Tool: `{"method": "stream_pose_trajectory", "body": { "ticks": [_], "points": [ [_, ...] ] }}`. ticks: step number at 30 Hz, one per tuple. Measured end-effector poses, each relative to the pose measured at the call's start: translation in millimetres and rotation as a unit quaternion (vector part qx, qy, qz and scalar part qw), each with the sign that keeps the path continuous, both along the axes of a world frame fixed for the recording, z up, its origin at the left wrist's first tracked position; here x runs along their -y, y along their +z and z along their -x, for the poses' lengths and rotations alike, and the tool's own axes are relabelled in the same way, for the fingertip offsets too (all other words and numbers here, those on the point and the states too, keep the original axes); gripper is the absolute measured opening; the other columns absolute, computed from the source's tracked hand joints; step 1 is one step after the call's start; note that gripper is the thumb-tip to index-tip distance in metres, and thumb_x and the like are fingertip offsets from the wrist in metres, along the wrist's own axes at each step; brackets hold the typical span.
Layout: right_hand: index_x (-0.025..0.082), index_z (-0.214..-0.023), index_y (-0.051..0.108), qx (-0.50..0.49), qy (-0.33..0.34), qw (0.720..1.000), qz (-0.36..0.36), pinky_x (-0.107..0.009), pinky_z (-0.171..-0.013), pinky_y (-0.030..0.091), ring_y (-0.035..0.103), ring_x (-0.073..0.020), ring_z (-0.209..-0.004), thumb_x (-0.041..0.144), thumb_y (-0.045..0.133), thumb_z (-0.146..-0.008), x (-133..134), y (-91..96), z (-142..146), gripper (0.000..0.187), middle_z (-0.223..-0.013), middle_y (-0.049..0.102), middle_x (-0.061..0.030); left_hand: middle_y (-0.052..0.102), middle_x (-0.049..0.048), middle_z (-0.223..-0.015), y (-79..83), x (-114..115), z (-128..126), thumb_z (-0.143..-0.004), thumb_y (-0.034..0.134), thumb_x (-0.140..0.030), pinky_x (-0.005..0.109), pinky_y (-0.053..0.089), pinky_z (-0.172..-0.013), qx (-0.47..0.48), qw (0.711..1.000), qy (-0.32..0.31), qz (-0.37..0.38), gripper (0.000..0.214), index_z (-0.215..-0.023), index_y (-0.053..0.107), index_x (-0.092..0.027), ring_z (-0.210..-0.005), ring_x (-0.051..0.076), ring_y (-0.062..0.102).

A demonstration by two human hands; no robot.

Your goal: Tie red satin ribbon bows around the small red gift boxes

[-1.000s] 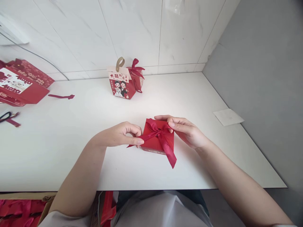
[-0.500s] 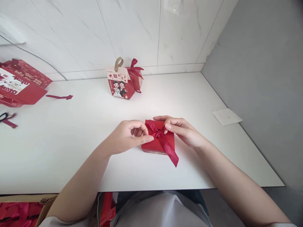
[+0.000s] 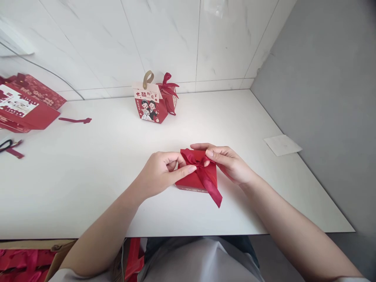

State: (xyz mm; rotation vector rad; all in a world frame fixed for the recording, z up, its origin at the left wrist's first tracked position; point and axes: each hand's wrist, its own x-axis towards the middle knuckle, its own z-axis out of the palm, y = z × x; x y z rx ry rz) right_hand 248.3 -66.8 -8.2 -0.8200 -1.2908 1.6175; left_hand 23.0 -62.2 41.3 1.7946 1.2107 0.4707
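A small red gift box (image 3: 188, 180) sits on the white table in front of me. On its lid lies a dark red ribbon (image 3: 212, 188) knotted in a bow, one tail hanging over the front right edge. From the left, my left hand (image 3: 164, 172) pinches the ribbon at the bow's left side, thumb close to the knot. My right hand (image 3: 230, 162) grips the bow's right loop between thumb and finger, its other fingers stretching behind the box.
Farther back stand a printed red-and-white box (image 3: 150, 105) and a ribbon-tied red box (image 3: 170, 94). Red gift bags (image 3: 44, 113), a red strap (image 3: 75, 120) and black-handled scissors (image 3: 6, 145) lie left. A white paper (image 3: 282, 145) rests right. Below left is a carton (image 3: 60, 254) of red items.
My left hand has moved slightly right, its thumb now nearer the knot and its fingers closed on the ribbon. My right thumb has shifted a little along the loop.
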Motion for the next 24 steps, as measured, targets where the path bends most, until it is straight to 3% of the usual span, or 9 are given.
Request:
{"method": "stream_pose_trajectory", "body": {
  "ticks": [4,10,12,15,18,21,24],
  "points": [
    [0.022,-0.072,0.074,0.002,0.002,1.0,-0.003,-0.041,-0.106,0.039,0.059,-0.0258,-0.12,0.042,0.059,-0.094,0,-0.6,1,0.033,-0.133,0.062,-0.0044,0.024,-0.0071,-0.052,-4.7,-1,-3,-0.083,0.067,-0.047,0.024,0.024,-0.05,0.007,1.0,0.013,-0.003,0.031,-0.073,0.066,-0.018,-0.05,0.007,0.025],
    [0.02,-0.061,0.061,0.003,-0.037,0.999,-0.004,-0.043,-0.107,0.035,0.056,-0.0271,-0.122,0.049,0.059,-0.093,-3,-2.1,4,0.042,-0.128,0.066,-0.0041,0.061,0.0011,-0.077,-9.0,-10,-3,-0.081,0.072,-0.034,0.025,0.039,-0.063,0.078,0.984,0.031,-0.159,0.019,-0.073,0.067,-0.018,-0.064,0.01,0.044],
    [0.02,-0.063,0.06,0.006,-0.053,0.999,-0.008,-0.043,-0.107,0.035,0.055,-0.0269,-0.124,0.05,0.059,-0.092,-4,-3.4,5,0.042,-0.129,0.065,-0.0042,0.063,0.0014,-0.075,-11.0,-12,-3,-0.083,0.069,-0.036,0.025,0.04,-0.06,0.093,0.983,0.049,-0.147,0.02,-0.075,0.066,-0.018,-0.061,0.01,0.046],
    [0.02,-0.065,0.062,0.02,-0.055,0.998,-0.013,-0.042,-0.107,0.035,0.055,-0.0262,-0.122,0.052,0.058,-0.092,-4,-4.8,5,0.042,-0.131,0.063,-0.0044,0.063,0.0011,-0.068,-12.7,-13,-3,-0.085,0.067,-0.042,0.024,0.041,-0.054,0.112,0.989,0.061,-0.077,0.025,-0.078,0.065,-0.017,-0.058,0.011,0.052],
    [0.021,-0.066,0.063,0.027,-0.052,0.998,-0.023,-0.042,-0.107,0.034,0.053,-0.0255,-0.124,0.05,0.057,-0.093,-3,-3.9,4,0.04,-0.132,0.062,-0.0045,0.061,-0.0004,-0.063,-11.2,-11,-3,-0.084,0.068,-0.043,0.022,0.041,-0.052,0.106,0.989,0.068,-0.074,0.027,-0.077,0.067,-0.017,-0.056,0.01,0.052],
    [0.021,-0.065,0.062,0.034,-0.041,0.998,-0.03,-0.042,-0.109,0.032,0.052,-0.0247,-0.126,0.047,0.057,-0.095,-3,-2.0,3,0.04,-0.131,0.062,-0.0046,0.041,-0.0056,-0.049,-6.8,-9,-1,-0.081,0.071,-0.044,0.021,0.033,-0.043,0.057,0.995,0.05,-0.068,0.028,-0.072,0.069,-0.018,-0.045,0.006,0.04],
    [0.02,-0.065,0.061,0.038,-0.027,0.999,-0.028,-0.042,-0.109,0.032,0.053,-0.0244,-0.125,0.046,0.057,-0.095,-2,-1.3,4,0.04,-0.131,0.062,-0.0044,0.031,-0.0076,-0.045,-1.3,-8,1,-0.08,0.072,-0.045,0.02,0.029,-0.037,0.031,0.999,0.027,0.003,0.027,-0.076,0.073,-0.019,-0.037,0.005,0.034]
  ]
}}
